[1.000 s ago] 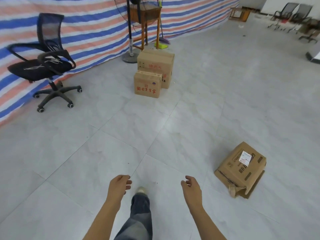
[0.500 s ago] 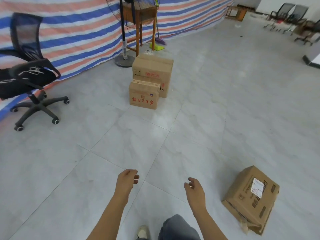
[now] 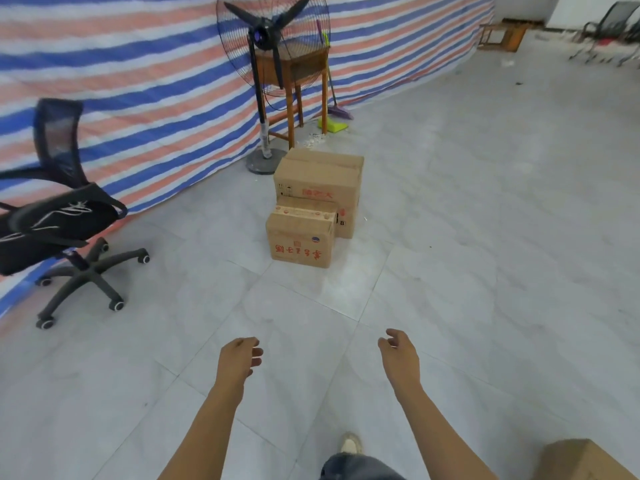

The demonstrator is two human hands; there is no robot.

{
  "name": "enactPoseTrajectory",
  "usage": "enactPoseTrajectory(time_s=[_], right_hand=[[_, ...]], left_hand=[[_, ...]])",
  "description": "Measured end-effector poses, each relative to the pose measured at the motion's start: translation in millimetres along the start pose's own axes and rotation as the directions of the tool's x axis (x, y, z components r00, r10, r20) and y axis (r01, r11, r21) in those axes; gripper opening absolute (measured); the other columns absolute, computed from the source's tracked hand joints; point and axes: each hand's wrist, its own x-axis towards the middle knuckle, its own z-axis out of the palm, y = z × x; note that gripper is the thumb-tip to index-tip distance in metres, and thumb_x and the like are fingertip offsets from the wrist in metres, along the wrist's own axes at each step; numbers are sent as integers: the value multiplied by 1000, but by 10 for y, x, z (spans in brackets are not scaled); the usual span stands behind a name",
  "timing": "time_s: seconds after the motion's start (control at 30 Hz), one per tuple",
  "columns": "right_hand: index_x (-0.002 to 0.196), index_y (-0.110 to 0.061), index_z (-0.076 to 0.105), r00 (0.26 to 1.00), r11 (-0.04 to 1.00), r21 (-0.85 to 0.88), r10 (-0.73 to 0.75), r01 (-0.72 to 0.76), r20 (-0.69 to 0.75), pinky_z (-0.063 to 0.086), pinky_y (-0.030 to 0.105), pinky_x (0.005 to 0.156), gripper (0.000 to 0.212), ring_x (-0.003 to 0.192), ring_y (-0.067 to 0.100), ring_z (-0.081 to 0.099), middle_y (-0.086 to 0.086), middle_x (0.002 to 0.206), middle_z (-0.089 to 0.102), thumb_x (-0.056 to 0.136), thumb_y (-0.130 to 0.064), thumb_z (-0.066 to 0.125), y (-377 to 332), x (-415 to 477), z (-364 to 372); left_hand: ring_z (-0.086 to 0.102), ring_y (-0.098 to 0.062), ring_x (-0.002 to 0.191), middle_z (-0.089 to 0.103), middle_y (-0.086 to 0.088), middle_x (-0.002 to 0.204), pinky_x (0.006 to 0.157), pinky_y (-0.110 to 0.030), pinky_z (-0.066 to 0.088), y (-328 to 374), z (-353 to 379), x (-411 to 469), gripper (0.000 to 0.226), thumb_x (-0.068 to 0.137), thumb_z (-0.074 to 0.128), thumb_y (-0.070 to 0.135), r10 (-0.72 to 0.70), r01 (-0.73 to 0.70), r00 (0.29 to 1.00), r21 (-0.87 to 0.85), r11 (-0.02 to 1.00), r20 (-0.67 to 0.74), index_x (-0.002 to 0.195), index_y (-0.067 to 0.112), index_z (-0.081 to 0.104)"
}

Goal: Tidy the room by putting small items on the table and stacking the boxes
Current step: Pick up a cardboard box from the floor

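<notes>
From my head camera, I have walked forward over the last second. The two cartons by the wall have come nearer and larger, and the loose box point(image 3: 581, 459) that lay off to my right has slipped to the bottom right corner, so only a plain brown corner of it shows. I judge that I am heading for the pair first, with no stacking started and that third box left for later. My left hand point(image 3: 239, 356) and right hand point(image 3: 400, 355) reach out ahead of me as before, both empty, fingers loosely curled and gripping nothing. The small carton point(image 3: 300, 237) stands on the floor touching the front of the large carton point(image 3: 318, 178). Both are matte corrugated cardboard with square edges, taped tops and red printing, and look stiff enough to lift by the sides. The floor point(image 3: 485, 271) is smooth, pale grey marbled tile with thin seams. Behind the cartons hangs a striped woven tarp point(image 3: 138, 81), and in front of it stand a wire-caged pedestal fan point(image 3: 273, 46) on a round base and a wooden stool point(image 3: 294, 74). A black mesh office chair point(image 3: 59, 220) on castors sits to my left.
</notes>
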Motion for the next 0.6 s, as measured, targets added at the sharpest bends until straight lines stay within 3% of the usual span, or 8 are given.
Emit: enactPoseTrajectory(time_s=[0.17, 0.33, 0.5, 0.6], right_hand=[[131, -12, 47, 1000, 1000, -7, 19, -19, -15, 42, 31, 82, 37, 97, 19, 51, 7, 126, 52, 94, -17, 46, -298, 732, -155], [131, -13, 47, 995, 990, -116, 83, -77, 47, 42, 28, 83, 37, 102, 18, 51, 9, 128, 52, 95, -17, 46, -241, 1126, -38], [132, -11, 46, 995, 984, -148, 104, -104, -10, 38, 26, 78, 37, 95, 16, 48, 9, 128, 52, 95, -17, 46, -558, 1891, -26], [132, -11, 46, 992, 980, -160, 113, -120, -54, 38, 26, 78, 37, 94, 15, 48, 9, 128, 52, 95, -17, 45, -859, 2395, 51]], left_hand=[[55, -20, 74, 61, -8, 82, 65, -27, 39, 555, 675, 337, 13, 93, 50, 11, 55, -58, 996, 40, 998, 67, 93, 3, 59], [56, -25, 81, 62, -14, 92, 78, -33, 41, 642, 1106, 722, 17, 95, 48, 11, -56, 46, 992, 88, 995, 114, 100, -1, 59], [57, -30, 89, 61, -14, 95, 81, -35, 41, 1053, 1463, 1521, 19, 96, 48, 11, -124, 117, 988, 79, 990, 90, 104, -3, 57], [57, -26, 83, 60, -11, 84, 75, -33, 44, 1528, 1768, 2056, 16, 95, 49, 11, -102, 91, 983, 80, 993, 152, 101, -1, 58]])
